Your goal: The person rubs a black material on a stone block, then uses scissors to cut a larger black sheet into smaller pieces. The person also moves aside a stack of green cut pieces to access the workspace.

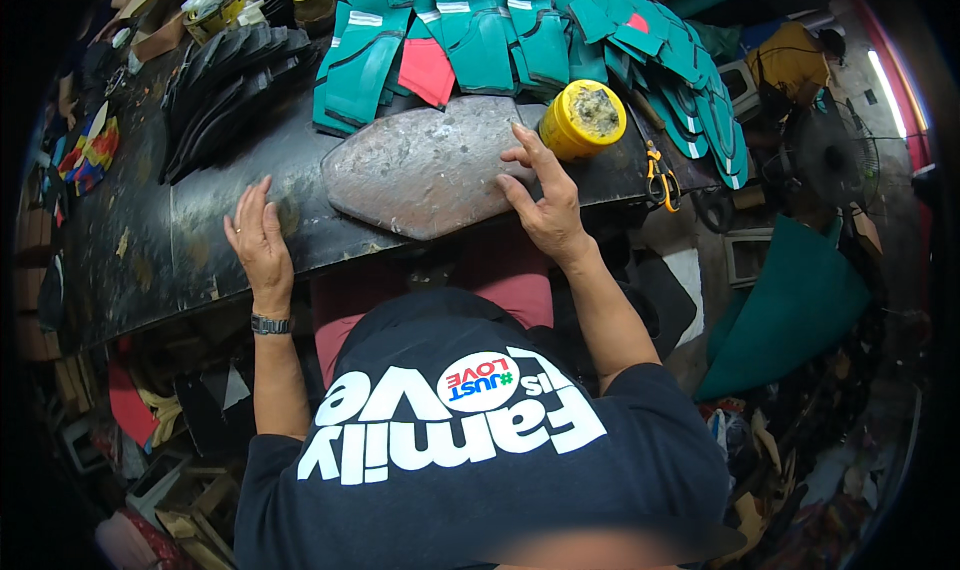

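Observation:
My left hand [259, 232] hovers at the front edge of the dark worktable, fingers stretched out and holding nothing. Over the right end of a grey-brown flat slab [425, 165], my right hand [545, 192] is raised with its fingers apart, also holding nothing; whether it touches the slab I cannot tell. Just beyond that hand stands a yellow tub [583, 122] with a crusted, grey-stained top. Orange-handled scissors [661, 177] lie to the right of the tub, near the table edge.
Overlapping teal cut pieces [470, 45] with white and red patches cover the table's far side. A stack of black pieces [225, 95] lies at far left on the worktable [140, 240]. Teal sheet material [785, 305] and a fan [835, 155] are at right. Another person in yellow [790, 60] is behind.

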A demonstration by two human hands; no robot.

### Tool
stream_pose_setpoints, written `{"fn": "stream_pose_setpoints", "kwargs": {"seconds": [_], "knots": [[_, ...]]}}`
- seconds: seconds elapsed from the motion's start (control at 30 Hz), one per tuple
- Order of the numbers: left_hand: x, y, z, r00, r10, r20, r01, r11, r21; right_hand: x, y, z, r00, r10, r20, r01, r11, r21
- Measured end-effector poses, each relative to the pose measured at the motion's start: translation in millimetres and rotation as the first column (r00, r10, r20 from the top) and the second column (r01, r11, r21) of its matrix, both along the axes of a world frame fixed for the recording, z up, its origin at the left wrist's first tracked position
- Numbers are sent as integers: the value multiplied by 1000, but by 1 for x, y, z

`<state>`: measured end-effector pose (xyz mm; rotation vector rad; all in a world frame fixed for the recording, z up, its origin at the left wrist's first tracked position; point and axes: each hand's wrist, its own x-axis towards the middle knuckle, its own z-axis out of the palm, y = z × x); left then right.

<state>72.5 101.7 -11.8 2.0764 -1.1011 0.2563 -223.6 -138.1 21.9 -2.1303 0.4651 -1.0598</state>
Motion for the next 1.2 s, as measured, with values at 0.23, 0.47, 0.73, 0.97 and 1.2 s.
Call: {"fn": "stream_pose_setpoints", "kwargs": {"seconds": [0.23, 0.47, 0.73, 0.97, 1.2], "knots": [[-4, 6, -12, 971, 2, -239, -66, 964, -258, 18, -30, -8, 994, -6, -111, -2, 997, -77], [1, 18, -22, 940, 68, -335, -160, 953, -256, 32, -30, -17, 956, -63, -287, -15, 965, -261], [-5, 11, -11, 921, 179, -347, -242, 959, -146, 37, -14, -9, 846, -99, -523, -37, 969, -243], [-12, 0, 0, 935, 214, -282, -260, 956, -137, 38, -7, -12, 825, -33, -564, -73, 984, -163], [-13, 1, -9, 934, 156, -320, -237, 944, -231, 36, -11, -17, 874, -4, -486, -115, 970, -214]]}}
